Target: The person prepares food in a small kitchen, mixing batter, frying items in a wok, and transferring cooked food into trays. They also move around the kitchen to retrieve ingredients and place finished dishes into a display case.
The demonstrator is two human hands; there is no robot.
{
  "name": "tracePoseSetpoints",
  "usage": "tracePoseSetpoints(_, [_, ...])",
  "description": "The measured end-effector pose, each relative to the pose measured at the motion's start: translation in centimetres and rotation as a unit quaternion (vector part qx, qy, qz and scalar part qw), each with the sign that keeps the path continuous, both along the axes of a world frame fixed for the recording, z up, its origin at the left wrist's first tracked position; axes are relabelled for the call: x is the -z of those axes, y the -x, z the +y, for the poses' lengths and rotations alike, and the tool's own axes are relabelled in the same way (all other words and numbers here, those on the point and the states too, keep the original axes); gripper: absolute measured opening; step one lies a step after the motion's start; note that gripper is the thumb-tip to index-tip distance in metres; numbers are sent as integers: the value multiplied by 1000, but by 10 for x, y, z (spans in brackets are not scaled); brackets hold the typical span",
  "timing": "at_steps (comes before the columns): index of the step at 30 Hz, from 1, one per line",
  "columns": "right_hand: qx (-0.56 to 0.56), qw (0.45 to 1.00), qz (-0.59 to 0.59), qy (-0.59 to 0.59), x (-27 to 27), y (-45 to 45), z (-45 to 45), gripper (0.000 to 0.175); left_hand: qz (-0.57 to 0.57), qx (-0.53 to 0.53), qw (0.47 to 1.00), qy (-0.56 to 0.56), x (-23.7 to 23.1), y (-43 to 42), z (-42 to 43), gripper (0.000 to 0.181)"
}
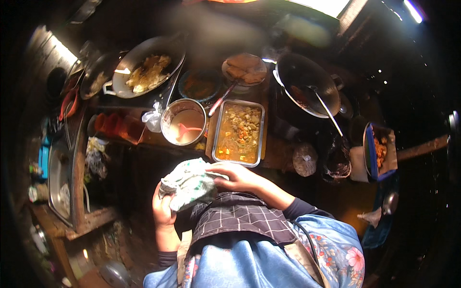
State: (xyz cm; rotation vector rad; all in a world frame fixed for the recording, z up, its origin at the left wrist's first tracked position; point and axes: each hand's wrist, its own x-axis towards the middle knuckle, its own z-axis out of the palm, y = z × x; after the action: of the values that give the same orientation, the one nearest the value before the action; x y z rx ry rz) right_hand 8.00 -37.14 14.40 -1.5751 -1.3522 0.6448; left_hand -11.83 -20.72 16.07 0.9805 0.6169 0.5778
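Observation:
A bunched white cloth with green marks [194, 183] is held up in front of my apron, between both hands. My left hand [164, 207] grips its lower left edge, thumb in front. From the other side my right hand [234, 176] holds the cloth's right edge, with some fingers hidden by the fabric. Just beyond my right hand lies a rectangular metal tray [262, 133] of orange vegetable stew [237, 136]. Left of the tray stands a round metal pot [164, 126] of pale brown liquid, and a red ladle [189, 130] rests in it.
A wok [120, 81] with fried food sits at the back left. Another wok [306, 68], a long-handled utensil [329, 113] in it, is at the back right. Flat brown food fills a plate [245, 68]. Tied plastic bags [305, 160] and a blue-edged box [374, 165] are at right.

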Motion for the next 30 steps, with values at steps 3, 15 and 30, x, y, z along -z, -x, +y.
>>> tracePoseSetpoints(3, [61, 986, 137, 73, 4, -25, -44, 35, 62, -24, 993, -97, 17, 5, -10, 45])
tracePoseSetpoints(15, [253, 884, 377, 111, 76, -142, -13, 40, 113, -30, 982, -147, 23, 28, 1, 42])
tracePoseSetpoints(30, [325, 711, 621, -56, 58, -106, 115, 40, 197, 378, 903, 55, 35, -211, 135, 52])
